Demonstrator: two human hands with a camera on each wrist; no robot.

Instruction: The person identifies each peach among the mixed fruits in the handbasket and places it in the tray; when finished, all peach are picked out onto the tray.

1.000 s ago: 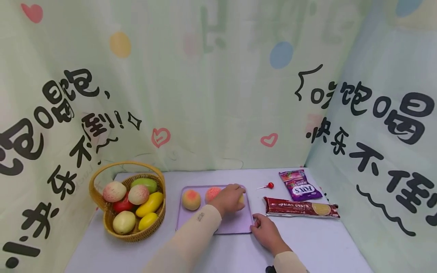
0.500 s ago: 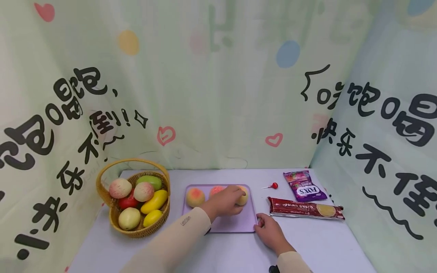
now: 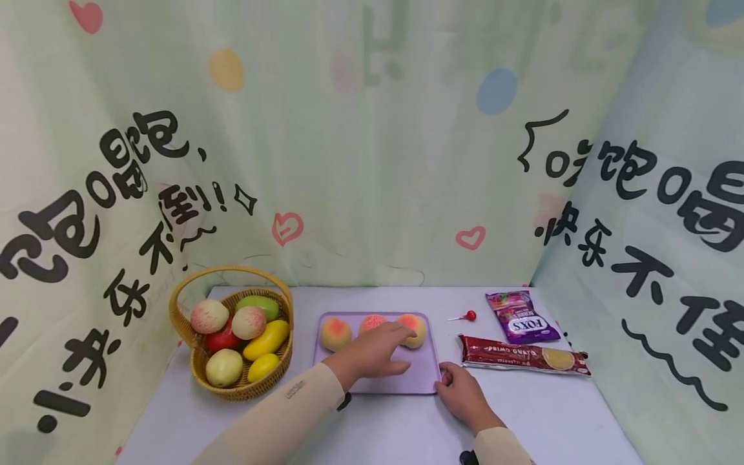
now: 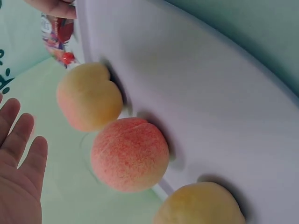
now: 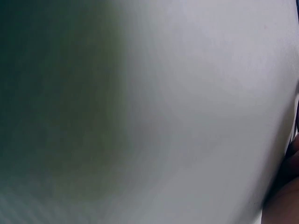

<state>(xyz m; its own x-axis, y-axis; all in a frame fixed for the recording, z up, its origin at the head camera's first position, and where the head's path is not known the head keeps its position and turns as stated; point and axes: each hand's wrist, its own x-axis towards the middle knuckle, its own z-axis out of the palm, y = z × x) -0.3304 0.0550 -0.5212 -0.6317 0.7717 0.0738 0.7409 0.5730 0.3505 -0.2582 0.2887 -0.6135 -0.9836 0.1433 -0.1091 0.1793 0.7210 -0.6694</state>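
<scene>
Three peaches stand in a row along the far side of a lilac tray [image 3: 415, 382]: a left one [image 3: 335, 334], a pinker middle one [image 3: 372, 321] and a right one [image 3: 416, 337]. My left hand [image 3: 374, 354] hovers over the tray with fingers spread, partly covering the middle peach. In the left wrist view that hand [image 4: 21, 182] holds nothing and is apart from the right peach [image 4: 88, 95]. My right hand [image 3: 462, 395] pinches the tray's near right corner with curled fingers. The right wrist view is mostly a blurred pale surface, with a bit of hand at its edge.
A wicker basket [image 3: 197, 361] of mixed fruit stands left of the tray. To the right lie a red lollipop [image 3: 470, 316], a purple FOX'S candy bag [image 3: 523, 318] and a long dark-red food packet [image 3: 511, 354]. Printed curtains close off the table's back and sides.
My left hand has let go of the right peach, drawing back to the left with its fingers opening. The right hand stays at the tray's corner. The head view has shifted slightly.
</scene>
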